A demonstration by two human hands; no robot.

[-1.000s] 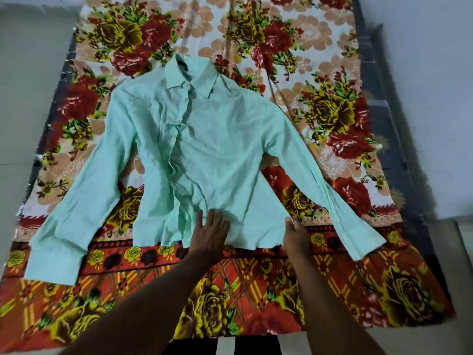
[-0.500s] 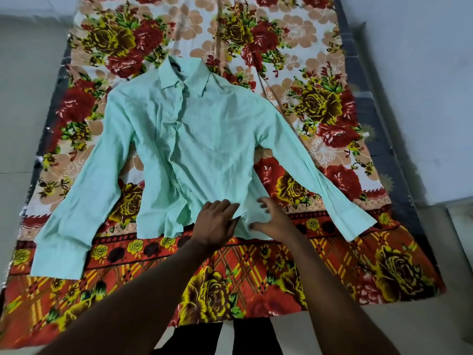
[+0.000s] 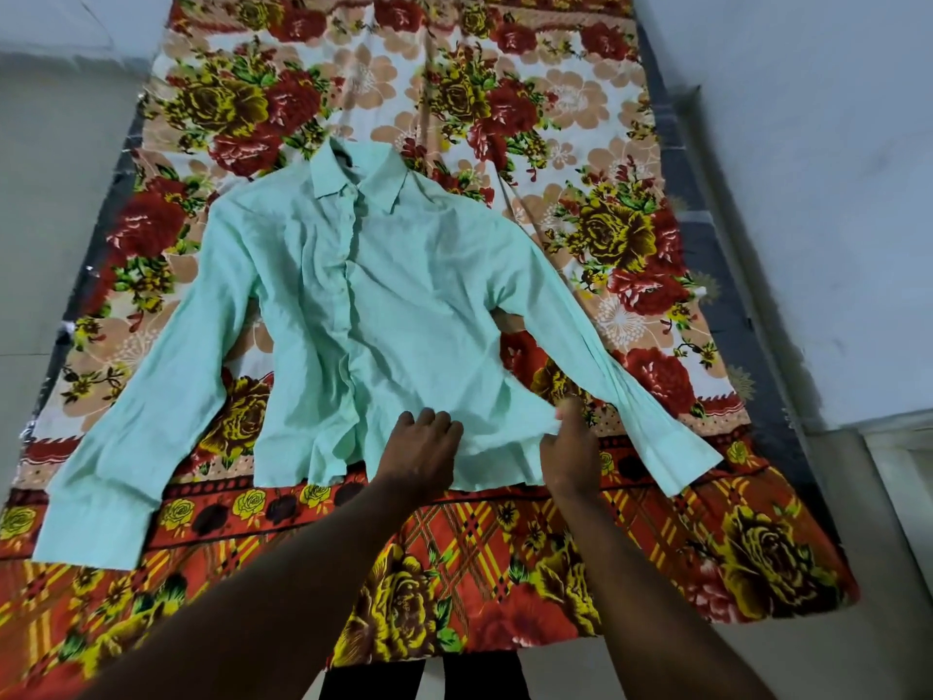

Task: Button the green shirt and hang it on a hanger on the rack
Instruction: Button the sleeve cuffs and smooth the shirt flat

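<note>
green shirt (image 3: 404,305) lies flat, front up, on a floral sheet (image 3: 505,93), collar (image 3: 358,174) at the far end, hem toward the person

both sleeves splayed out and down from the shirt body; one cuff (image 3: 96,522) out on the left hand's side, the other cuff (image 3: 681,457) on the right hand's side, both resting on the sheet

front panels meet along the placket, fabric wavy and creased toward the hem; can't tell which buttons are fastened

left hand (image 3: 421,449) sits on the shirt's lower front just above the hem, knuckles up, fingers curled into the cloth; can't tell if it actually has fabric gripped

right hand (image 3: 570,449) at the shirt's hem corner below the armpit side, thumb up, pinching a fold of the green fabric

sheet: red and yellow roses, peach flowers on white beyond the collar, orange-red plaid band past the hem toward the person

dark blue-grey mattress (image 3: 737,315) edge shows as a strip beyond the sheet, past the right-hand sleeve

pale floor (image 3: 50,194) past the other sleeve; plain pale grey wall (image 3: 808,144) past the mattress strip, white ledge (image 3: 898,472) at its base

person's dark clothing (image 3: 373,684) visible at the near edge, below the hem
</note>
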